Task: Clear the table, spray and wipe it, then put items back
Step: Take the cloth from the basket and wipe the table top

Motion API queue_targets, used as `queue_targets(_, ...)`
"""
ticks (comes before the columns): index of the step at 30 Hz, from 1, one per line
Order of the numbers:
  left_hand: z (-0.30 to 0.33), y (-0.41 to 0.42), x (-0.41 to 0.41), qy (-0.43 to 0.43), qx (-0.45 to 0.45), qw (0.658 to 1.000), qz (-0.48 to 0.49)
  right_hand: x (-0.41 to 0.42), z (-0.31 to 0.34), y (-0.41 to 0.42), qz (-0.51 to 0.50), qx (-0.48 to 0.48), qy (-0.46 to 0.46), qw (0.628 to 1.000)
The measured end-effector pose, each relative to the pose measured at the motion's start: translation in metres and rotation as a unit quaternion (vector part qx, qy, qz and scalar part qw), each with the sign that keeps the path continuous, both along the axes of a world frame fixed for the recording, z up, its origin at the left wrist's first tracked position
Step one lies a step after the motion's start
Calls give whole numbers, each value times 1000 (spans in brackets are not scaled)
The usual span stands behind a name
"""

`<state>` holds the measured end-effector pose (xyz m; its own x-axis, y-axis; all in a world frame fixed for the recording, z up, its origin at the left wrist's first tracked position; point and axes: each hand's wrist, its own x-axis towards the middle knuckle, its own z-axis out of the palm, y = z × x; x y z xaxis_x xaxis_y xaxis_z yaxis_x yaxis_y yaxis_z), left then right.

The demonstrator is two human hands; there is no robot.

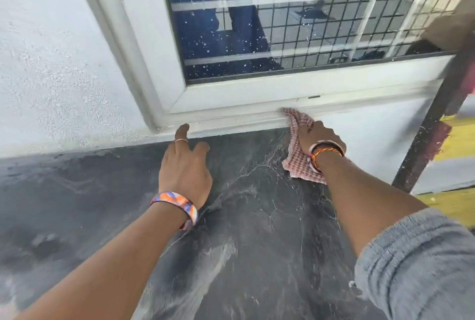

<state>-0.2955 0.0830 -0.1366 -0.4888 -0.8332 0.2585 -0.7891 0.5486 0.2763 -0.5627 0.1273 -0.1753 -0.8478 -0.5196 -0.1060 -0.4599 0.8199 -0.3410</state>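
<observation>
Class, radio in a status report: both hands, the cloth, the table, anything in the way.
Right hand grip shut on checked cloth, pressed at the table's far edge by the window sill. Left hand open, fingers spread on dark table. Tabletop streaked wet. Nothing in the way.

Premises appear residential or a small building's window-side area; the exact room cannot be told. Evidence: a rough white plastered wall, a white-framed glazed window spotted with droplets, a metal grid grille behind the glass, and a dark grey marbled stone table surface abutting the sill, streaked wet.
</observation>
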Motion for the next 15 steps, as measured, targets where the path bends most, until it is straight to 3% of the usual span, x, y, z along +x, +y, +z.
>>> queue_targets(6, 0, 2, -6, -20, 22, 999, -28, 11, -2, 38, -87, -15, -9, 996)
queue_targets(15, -14, -2, 39, 4, 54, 998, -23, 85, -6, 83, -43, 117, 83, 989)
